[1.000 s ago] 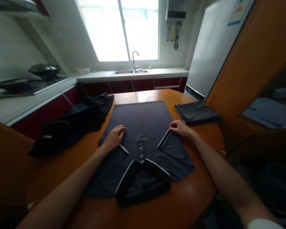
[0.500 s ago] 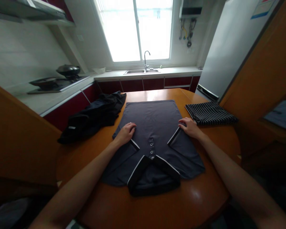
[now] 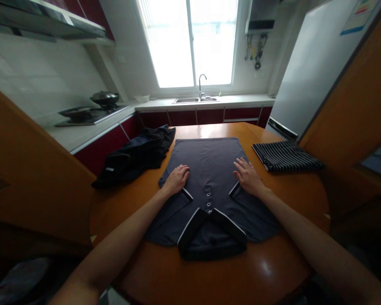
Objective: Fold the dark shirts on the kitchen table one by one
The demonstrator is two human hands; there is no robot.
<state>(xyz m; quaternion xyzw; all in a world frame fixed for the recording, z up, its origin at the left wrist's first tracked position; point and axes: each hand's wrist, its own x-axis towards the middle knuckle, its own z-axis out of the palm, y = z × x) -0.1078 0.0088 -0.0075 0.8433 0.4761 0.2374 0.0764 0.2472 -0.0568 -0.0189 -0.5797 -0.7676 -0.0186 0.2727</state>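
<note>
Shirt [image 3: 209,163] lies flat on your worktop [image 3: 222,277], its collar [image 3: 190,228] toward you, cuffs [image 3: 187,195] turned inward. Your left hand [image 3: 177,178] rests palm down by one cuff, unclenched; your right hand [image 3: 249,177] lies spread by the other, grasping nothing. Dark clothing [image 3: 136,154] sits left, folded striped cloth [image 3: 287,156] right.

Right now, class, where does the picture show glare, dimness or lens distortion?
Head view: the window is blown out, glare spots the wooden table; head view: the grey polo shirt looks dim; head view: the refrigerator leans, likely from lens distortion.
</note>
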